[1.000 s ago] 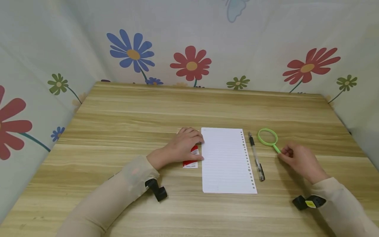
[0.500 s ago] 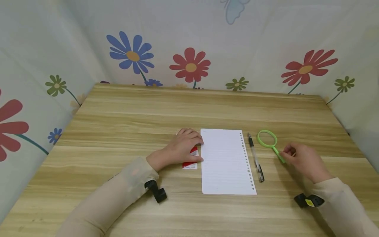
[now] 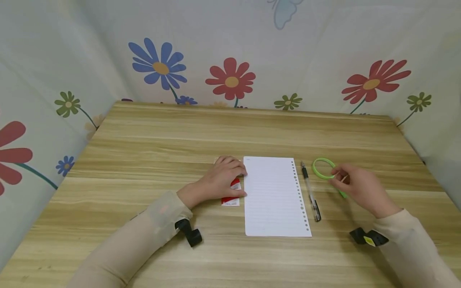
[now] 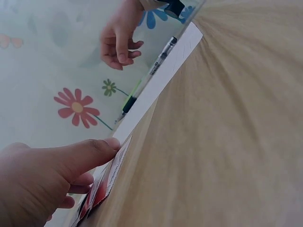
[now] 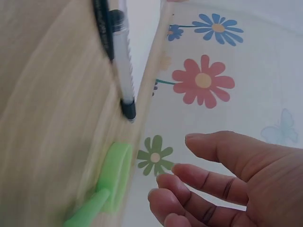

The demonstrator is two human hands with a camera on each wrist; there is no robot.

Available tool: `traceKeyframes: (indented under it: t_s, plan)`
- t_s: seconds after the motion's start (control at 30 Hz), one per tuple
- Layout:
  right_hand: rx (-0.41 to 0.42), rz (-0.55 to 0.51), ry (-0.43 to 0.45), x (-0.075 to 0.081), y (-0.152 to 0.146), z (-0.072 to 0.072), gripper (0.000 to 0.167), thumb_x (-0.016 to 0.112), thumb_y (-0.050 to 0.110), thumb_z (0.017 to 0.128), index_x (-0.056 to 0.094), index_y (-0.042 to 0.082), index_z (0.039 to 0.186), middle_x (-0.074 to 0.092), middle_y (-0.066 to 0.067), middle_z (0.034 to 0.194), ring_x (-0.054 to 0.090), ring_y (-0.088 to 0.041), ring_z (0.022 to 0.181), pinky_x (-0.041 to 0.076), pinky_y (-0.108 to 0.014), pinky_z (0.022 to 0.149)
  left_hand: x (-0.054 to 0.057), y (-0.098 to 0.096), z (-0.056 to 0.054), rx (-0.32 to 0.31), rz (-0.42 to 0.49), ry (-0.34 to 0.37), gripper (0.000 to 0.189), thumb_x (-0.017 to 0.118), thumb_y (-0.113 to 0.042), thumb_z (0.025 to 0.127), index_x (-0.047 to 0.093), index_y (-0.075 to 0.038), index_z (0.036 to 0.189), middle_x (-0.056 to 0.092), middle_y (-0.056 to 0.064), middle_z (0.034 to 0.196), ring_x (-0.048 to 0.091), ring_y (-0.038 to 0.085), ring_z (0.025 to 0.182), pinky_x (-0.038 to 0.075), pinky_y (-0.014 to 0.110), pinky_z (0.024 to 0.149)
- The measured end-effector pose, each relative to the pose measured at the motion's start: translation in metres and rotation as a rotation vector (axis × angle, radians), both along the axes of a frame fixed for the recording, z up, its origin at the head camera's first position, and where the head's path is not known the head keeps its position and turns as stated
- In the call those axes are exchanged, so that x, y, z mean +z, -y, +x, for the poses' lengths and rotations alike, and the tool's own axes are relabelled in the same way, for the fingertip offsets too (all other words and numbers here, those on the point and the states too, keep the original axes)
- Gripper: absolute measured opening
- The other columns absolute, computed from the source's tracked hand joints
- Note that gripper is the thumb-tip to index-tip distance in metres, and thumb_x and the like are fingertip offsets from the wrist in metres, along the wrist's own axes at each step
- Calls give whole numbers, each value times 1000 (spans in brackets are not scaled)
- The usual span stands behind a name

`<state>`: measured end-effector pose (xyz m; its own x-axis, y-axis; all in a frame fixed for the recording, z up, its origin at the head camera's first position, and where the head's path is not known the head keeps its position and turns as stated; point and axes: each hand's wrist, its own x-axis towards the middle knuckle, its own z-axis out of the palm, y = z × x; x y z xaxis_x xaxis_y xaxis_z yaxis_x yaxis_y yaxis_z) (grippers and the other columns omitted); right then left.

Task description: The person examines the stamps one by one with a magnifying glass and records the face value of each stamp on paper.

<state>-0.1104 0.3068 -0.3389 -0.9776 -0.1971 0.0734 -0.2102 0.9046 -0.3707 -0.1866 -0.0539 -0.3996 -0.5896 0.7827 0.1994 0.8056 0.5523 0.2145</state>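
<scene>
My left hand (image 3: 224,176) rests over a flat red-and-white packet (image 3: 229,201), partly hiding it. Its fingertips and thumb reach the left edge of a lined white sheet (image 3: 275,196) with punched holes down the right side. In the left wrist view the thumb lies straight across the packet's edge (image 4: 111,177). Right of the sheet, a green magnifying glass (image 3: 318,175) lies on the table, its handle partly covered in the head view by my right hand (image 3: 358,188). The right wrist view shows that hand raised off the glass (image 5: 116,172), fingers loosely bent around nothing.
A clear pen (image 3: 311,192) with black grip and cap lies between the sheet and the magnifying glass. The wood-grain table (image 3: 162,140) ends at the back against a flower-printed curtain (image 3: 309,52), which also hangs along both sides.
My right hand has let go of the magnifying glass handle and lifted up and slightly left over it. Earlier, the glass's handle swung a little toward me. The left hand stays put.
</scene>
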Motion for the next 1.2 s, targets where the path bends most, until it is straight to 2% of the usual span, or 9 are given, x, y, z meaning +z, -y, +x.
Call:
traceKeyframes:
  t_s: [0.23,0.57,0.73,0.93,1.2]
  plan:
    - [68,-25,7,1,12,-5,18,69,9,85,62,-1,98,59,-1,76,53,-14,66,43,-27,53,0,0,0,1,6,7,50,74,-49,76,65,-12,108,58,1,115,45,23,115,28,41,101]
    - [205,-24,40,-16,22,-14,17,69,7,85,61,3,99,60,2,77,54,-10,66,47,-28,57,1,0,0,-1,19,6,49,74,-48,76,65,-12,107,58,0,115,45,22,114,29,41,101]
    - [224,-14,67,-22,25,-17,16,68,9,86,62,6,100,58,3,79,53,-10,68,47,-28,60,1,0,1,0,18,7,49,74,-49,76,65,-12,107,58,0,115,45,22,114,29,41,101]
    - [222,-9,128,-27,29,-20,15,67,11,88,61,9,101,56,4,76,50,-10,65,44,-26,56,2,0,1,0,10,1,49,73,-49,76,65,-12,107,58,1,115,45,23,114,29,41,100]
    - [248,5,125,-28,31,-22,14,67,10,87,59,7,98,53,6,69,46,-8,59,41,-24,52,3,0,2,7,-5,7,49,73,-49,76,65,-12,108,57,1,115,45,22,115,28,41,101]
